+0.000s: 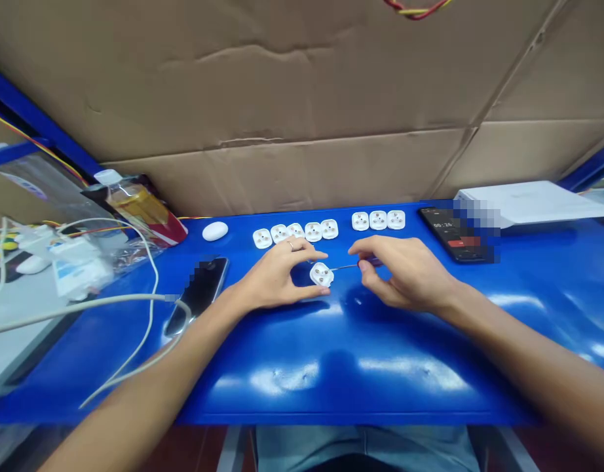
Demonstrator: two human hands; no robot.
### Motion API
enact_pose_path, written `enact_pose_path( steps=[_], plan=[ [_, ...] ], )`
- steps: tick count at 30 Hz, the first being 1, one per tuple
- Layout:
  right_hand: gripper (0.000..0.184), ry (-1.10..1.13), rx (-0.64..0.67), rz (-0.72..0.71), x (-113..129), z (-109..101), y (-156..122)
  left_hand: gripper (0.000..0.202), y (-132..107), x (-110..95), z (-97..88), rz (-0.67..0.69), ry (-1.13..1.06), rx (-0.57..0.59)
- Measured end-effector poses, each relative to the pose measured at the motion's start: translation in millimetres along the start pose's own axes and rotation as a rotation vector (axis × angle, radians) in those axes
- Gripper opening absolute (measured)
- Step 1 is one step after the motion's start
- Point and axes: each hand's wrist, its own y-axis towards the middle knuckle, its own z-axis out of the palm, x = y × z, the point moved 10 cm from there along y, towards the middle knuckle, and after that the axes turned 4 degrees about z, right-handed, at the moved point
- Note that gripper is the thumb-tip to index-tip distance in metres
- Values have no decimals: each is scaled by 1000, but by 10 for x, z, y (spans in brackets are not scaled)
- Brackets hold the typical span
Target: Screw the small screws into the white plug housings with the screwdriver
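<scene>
Between the thumb and fingers of my left hand is a small white rounded-square plastic piece with metal contacts inside. My right hand pinches a thin screwdriver; its metal shaft reaches left to the edge of the piece, and its handle is mostly hidden by my fingers. Whether the tip touches a screw is too small to tell. Behind my hands, similar white pieces lie in two groups: several on the left and three on the right.
A phone showing a timer lies at right beside a white box. Another phone and a looping white cable are near my left forearm. A white oval case and a bottle stand farther back, before a cardboard wall.
</scene>
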Motion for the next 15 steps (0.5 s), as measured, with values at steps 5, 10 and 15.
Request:
enact_pose_path(
  steps=[5,10,15],
  plan=[
    [21,-1,15,10,4,12,1,55,-3,16,32,16,1,24],
    [20,-8,10,-13,22,4,-3,51,-5,36,54,17,8,34],
    [23,4,37,-20,44,27,-3,46,-14,56,87,26,8,49]
  ],
)
